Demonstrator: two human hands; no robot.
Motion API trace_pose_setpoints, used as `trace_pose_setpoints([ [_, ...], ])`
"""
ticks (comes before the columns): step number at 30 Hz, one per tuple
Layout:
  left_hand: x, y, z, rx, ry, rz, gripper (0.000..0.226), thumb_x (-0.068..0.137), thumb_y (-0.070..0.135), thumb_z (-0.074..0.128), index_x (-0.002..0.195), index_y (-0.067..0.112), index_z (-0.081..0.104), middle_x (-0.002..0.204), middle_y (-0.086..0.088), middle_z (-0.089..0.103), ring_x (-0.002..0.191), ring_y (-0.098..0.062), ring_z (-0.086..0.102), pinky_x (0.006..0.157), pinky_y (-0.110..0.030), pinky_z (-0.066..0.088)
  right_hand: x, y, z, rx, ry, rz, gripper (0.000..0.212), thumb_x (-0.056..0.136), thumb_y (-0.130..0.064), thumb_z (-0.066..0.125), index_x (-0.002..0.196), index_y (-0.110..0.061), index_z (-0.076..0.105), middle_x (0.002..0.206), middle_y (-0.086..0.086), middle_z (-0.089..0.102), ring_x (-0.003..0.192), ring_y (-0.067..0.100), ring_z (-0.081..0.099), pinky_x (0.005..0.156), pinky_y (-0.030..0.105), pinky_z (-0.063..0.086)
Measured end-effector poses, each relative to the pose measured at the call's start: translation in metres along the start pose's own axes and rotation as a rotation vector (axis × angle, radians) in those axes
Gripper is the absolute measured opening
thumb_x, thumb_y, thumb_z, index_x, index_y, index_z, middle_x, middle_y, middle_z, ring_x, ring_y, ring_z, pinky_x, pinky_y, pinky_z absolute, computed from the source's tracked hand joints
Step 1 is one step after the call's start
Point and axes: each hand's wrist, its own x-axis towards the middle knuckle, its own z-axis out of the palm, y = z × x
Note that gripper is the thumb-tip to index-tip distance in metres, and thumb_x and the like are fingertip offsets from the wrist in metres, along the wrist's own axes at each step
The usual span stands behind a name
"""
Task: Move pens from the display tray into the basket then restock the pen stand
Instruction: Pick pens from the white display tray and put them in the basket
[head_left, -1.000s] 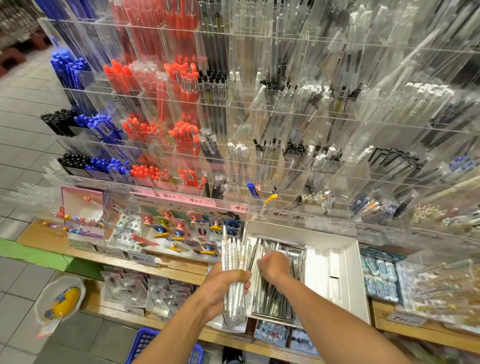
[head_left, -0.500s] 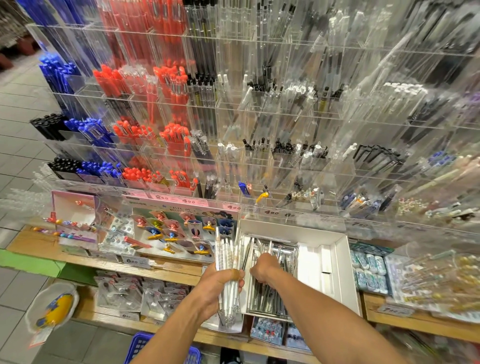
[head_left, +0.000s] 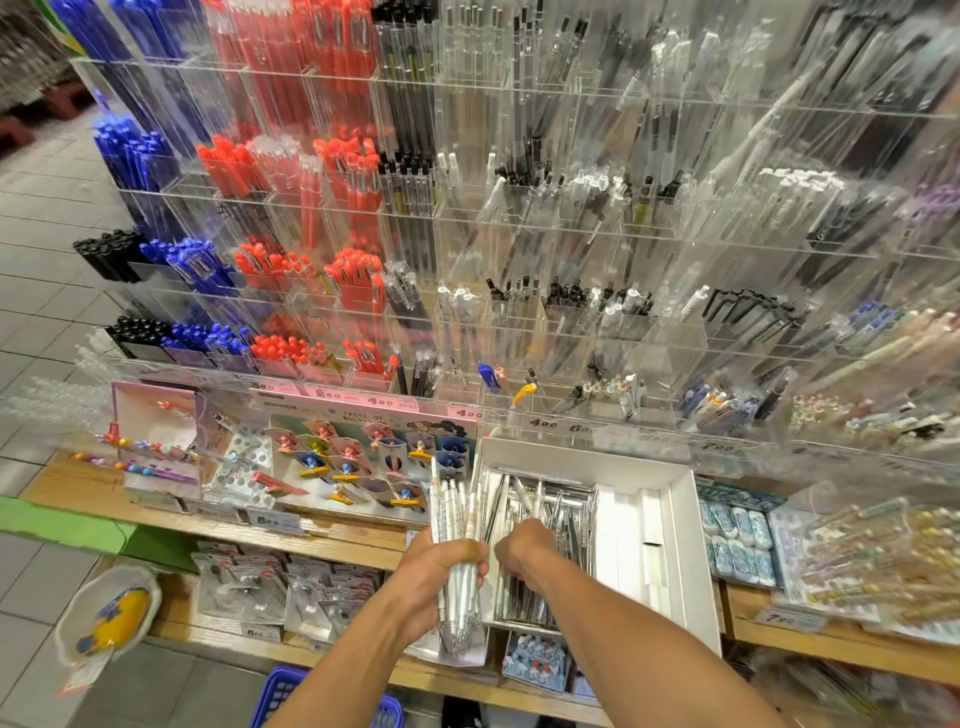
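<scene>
A white display tray (head_left: 680, 525) sits on the wooden shelf, its left part full of clear and silver pens (head_left: 561, 514). My left hand (head_left: 439, 571) is shut on a bundle of white pens (head_left: 457, 525), held upright just left of the tray. My right hand (head_left: 522, 553) reaches into the tray's left part with its fingers curled among the pens; what they grip is hidden. The blue basket (head_left: 283, 693) shows at the bottom edge, below my left forearm. The clear acrylic pen stand (head_left: 519, 234) rises behind the tray, holding blue, red, black and clear pens.
A card display of novelty clips (head_left: 363, 457) stands left of the tray. Packaged erasers (head_left: 737, 540) lie to its right. Blister packs (head_left: 260, 587) fill the lower shelf. A yellow and white item (head_left: 106, 613) hangs at the lower left over the tiled floor.
My right hand has shifted slightly left and nearer inside the tray, close to the bundle. My left hand keeps holding the white pens in about the same place.
</scene>
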Motion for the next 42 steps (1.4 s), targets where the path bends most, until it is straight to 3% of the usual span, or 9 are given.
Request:
trace_pose_setpoints([
  [6, 0.001, -0.001, 0.000, -0.003, -0.009, -0.008, 0.036, 0.074, -0.003, 0.077, 0.107, -0.012, 0.065, 0.079, -0.019, 0.066, 0.067, -0.024, 0.063, 0.060, -0.032, 0.055, -0.007, 0.003, 0.003, -0.032, 0.001, -0.025, 0.005, 0.094, -0.008, 0.056, 0.099, -0.006, 0.057, 0.082, 0.000, 0.053, 0.069, 0.009, 0.056, 0.051, 0.015, 0.044],
  [11, 0.000, 0.000, 0.002, 0.004, -0.006, 0.008, 0.029, 0.074, -0.005, 0.074, 0.101, -0.011, 0.067, 0.079, -0.021, 0.064, 0.066, -0.024, 0.061, 0.059, -0.033, 0.055, -0.012, -0.001, -0.002, 0.012, 0.035, -0.109, 0.010, 0.098, -0.018, 0.052, 0.101, -0.009, 0.055, 0.079, -0.002, 0.054, 0.061, 0.009, 0.050, 0.053, 0.019, 0.044],
  [15, 0.001, -0.001, 0.003, 0.011, -0.001, 0.035, 0.034, 0.075, -0.005, 0.074, 0.108, -0.010, 0.066, 0.084, -0.020, 0.065, 0.070, -0.025, 0.062, 0.062, -0.034, 0.055, -0.024, 0.008, -0.024, 0.199, -0.064, -0.254, 0.023, 0.095, -0.013, 0.053, 0.072, -0.013, 0.054, 0.066, -0.002, 0.053, 0.050, 0.009, 0.048, 0.065, 0.030, 0.055],
  [18, 0.004, -0.003, 0.008, 0.061, 0.033, 0.081, 0.032, 0.077, -0.003, 0.073, 0.108, -0.007, 0.067, 0.087, -0.022, 0.070, 0.079, -0.028, 0.065, 0.075, -0.040, 0.059, -0.040, 0.015, -0.046, 0.486, -0.229, -0.337, 0.006, 0.093, -0.008, 0.058, 0.096, -0.008, 0.063, 0.083, 0.004, 0.064, 0.060, 0.008, 0.058, 0.059, 0.023, 0.051],
  [21, 0.005, -0.002, 0.013, 0.062, 0.058, 0.096, 0.030, 0.078, -0.003, 0.073, 0.108, 0.000, 0.070, 0.097, -0.020, 0.075, 0.085, -0.030, 0.069, 0.080, -0.042, 0.058, -0.054, 0.018, -0.060, 0.690, -0.356, -0.380, 0.021, 0.091, -0.006, 0.063, 0.112, -0.007, 0.059, 0.086, 0.006, 0.067, 0.066, 0.011, 0.062, 0.060, 0.022, 0.049],
  [25, 0.004, 0.001, 0.020, 0.042, 0.044, 0.093, 0.030, 0.079, 0.006, 0.077, 0.108, 0.007, 0.070, 0.098, -0.010, 0.077, 0.084, -0.019, 0.073, 0.062, -0.027, 0.055, -0.066, 0.018, -0.063, 0.728, -0.397, -0.444, 0.029, 0.086, -0.007, 0.070, 0.113, -0.007, 0.061, 0.084, 0.004, 0.072, 0.071, 0.013, 0.065, 0.066, 0.023, 0.052],
  [32, 0.005, -0.002, 0.019, 0.006, 0.018, 0.084, 0.049, 0.068, 0.016, 0.084, 0.112, 0.001, 0.068, 0.104, -0.015, 0.075, 0.100, -0.031, 0.071, 0.083, -0.039, 0.058, -0.076, 0.020, -0.054, 0.708, -0.279, -0.490, 0.018, 0.084, -0.005, 0.072, 0.100, -0.012, 0.069, 0.090, 0.005, 0.072, 0.073, 0.014, 0.069, 0.073, 0.025, 0.056],
  [36, 0.003, -0.005, 0.016, 0.024, 0.023, 0.114, 0.047, 0.058, 0.015, 0.087, 0.101, 0.003, 0.073, 0.097, -0.016, 0.076, 0.085, -0.025, 0.074, 0.066, -0.030, 0.057, -0.070, 0.026, -0.060, 0.719, -0.419, -0.465, 0.017, 0.086, -0.007, 0.069, 0.102, -0.011, 0.071, 0.089, 0.005, 0.073, 0.073, 0.013, 0.066, 0.070, 0.024, 0.054],
  [42, -0.001, -0.003, 0.007, -0.050, 0.015, 0.070, 0.047, 0.070, -0.001, 0.079, 0.113, 0.006, 0.063, 0.082, -0.009, 0.075, 0.072, -0.023, 0.070, 0.064, -0.035, 0.057, -0.019, 0.017, -0.073, 0.199, 0.210, -0.247, 0.004, 0.092, -0.013, 0.062, 0.095, -0.015, 0.064, 0.099, 0.004, 0.068, 0.069, 0.014, 0.064, 0.061, 0.027, 0.052],
])
